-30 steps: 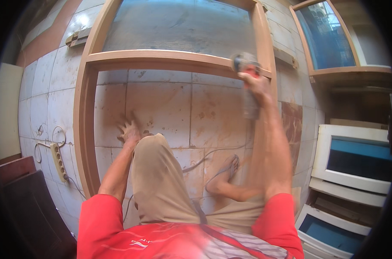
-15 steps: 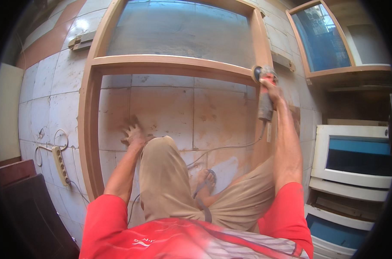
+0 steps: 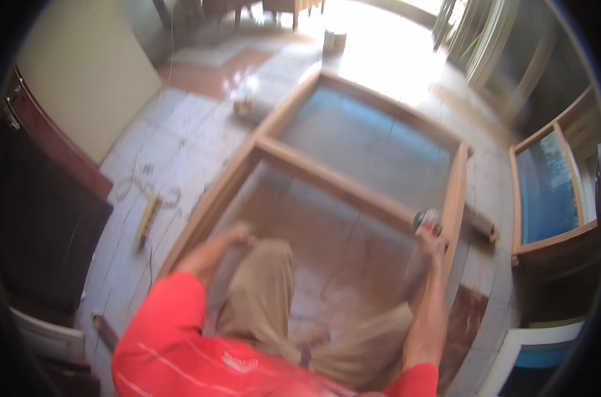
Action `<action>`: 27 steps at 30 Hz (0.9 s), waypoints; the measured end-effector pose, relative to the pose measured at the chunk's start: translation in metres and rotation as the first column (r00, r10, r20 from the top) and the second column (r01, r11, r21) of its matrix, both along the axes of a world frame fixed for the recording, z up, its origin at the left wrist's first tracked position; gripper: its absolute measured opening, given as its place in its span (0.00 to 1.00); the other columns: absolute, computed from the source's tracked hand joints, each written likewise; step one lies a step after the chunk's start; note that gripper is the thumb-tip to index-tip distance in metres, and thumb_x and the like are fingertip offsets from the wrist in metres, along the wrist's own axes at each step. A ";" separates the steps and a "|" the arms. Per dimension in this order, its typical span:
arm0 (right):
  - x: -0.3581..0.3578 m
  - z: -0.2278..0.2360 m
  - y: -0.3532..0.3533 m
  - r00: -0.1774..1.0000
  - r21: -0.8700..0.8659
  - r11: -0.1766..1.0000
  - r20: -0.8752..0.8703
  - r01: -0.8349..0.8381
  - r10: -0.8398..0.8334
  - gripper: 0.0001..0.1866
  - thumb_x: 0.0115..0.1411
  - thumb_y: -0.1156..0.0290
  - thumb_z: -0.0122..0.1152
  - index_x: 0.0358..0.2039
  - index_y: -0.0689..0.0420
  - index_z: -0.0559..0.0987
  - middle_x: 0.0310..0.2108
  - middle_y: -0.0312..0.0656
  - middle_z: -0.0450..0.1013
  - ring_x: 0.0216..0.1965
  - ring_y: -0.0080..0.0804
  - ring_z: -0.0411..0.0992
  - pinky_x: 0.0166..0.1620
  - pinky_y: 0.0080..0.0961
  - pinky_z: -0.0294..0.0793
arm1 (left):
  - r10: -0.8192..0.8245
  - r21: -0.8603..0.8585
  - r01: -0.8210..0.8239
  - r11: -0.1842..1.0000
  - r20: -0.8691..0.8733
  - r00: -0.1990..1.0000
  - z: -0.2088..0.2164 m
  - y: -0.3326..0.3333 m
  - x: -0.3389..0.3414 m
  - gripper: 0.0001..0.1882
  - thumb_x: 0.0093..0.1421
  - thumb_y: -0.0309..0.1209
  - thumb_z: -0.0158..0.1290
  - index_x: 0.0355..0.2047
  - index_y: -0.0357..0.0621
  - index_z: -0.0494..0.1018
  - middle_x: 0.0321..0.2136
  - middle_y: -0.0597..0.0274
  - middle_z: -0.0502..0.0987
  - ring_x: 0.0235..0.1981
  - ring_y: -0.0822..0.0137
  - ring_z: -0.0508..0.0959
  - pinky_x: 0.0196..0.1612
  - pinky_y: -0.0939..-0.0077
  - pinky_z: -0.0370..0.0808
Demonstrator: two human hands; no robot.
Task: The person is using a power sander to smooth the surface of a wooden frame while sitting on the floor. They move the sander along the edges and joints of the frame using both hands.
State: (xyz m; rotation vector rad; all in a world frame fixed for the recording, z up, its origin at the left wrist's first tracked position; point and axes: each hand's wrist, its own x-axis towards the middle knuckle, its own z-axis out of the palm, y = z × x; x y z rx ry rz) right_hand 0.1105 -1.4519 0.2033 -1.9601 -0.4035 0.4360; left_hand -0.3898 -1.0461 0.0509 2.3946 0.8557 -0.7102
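My right hand [image 3: 434, 241] grips a red and grey angle grinder [image 3: 426, 221] at the right end of the middle bar of a wooden frame [image 3: 340, 182]. Its round disc end rests at or close to the joint with the right side rail; blur hides the exact contact. Bluish glass or a clear panel [image 3: 366, 139] shows in the frame's far half. Through the near half I see the dusty tiled floor, and my legs are inside it. Next to my left knee, my left hand [image 3: 241, 233] is raised and smeared by motion, its fingers unclear.
Wooden blocks [image 3: 479, 223] lie under the frame's sides. On the left floor is a power strip [image 3: 148, 215] with its cable, near a dark panel [image 3: 42, 212]. At the right stand a wood-framed window [image 3: 552, 185] and a white-framed one [image 3: 505, 364]. A bucket [image 3: 335, 42] stands far off.
My view has turned and lifted, so the frame now slants and the room beyond shows. My left hand has risen from its spread pose by the knee. The grinder stays at the same joint.
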 end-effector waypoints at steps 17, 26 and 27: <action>-0.133 0.030 0.157 0.998 -0.429 0.901 -0.049 -0.064 0.048 0.34 0.45 0.43 0.69 0.37 0.65 0.86 0.35 0.51 0.81 0.38 0.40 0.79 0.43 0.37 0.76 | 0.496 -0.106 -0.501 0.859 0.416 0.762 0.075 0.115 -0.091 0.31 0.56 0.49 0.63 0.53 0.40 0.76 0.43 0.45 0.83 0.46 0.51 0.83 0.49 0.60 0.78; -0.213 0.053 0.291 0.994 -0.502 0.858 -0.079 -0.105 0.076 0.40 0.44 0.43 0.70 0.48 0.66 0.82 0.49 0.60 0.78 0.52 0.48 0.78 0.55 0.38 0.75 | 0.633 -0.327 -0.545 0.772 0.459 0.623 0.085 0.098 -0.095 0.26 0.56 0.42 0.58 0.54 0.45 0.77 0.41 0.49 0.84 0.44 0.55 0.84 0.48 0.63 0.78; -0.209 0.050 0.288 0.992 -0.504 0.857 -0.105 -0.108 0.064 0.40 0.44 0.43 0.70 0.48 0.66 0.82 0.48 0.59 0.78 0.51 0.47 0.78 0.54 0.38 0.75 | 0.627 -0.247 -0.582 0.774 0.425 0.653 0.078 0.106 -0.107 0.25 0.56 0.41 0.58 0.54 0.46 0.77 0.43 0.48 0.83 0.46 0.53 0.83 0.51 0.62 0.77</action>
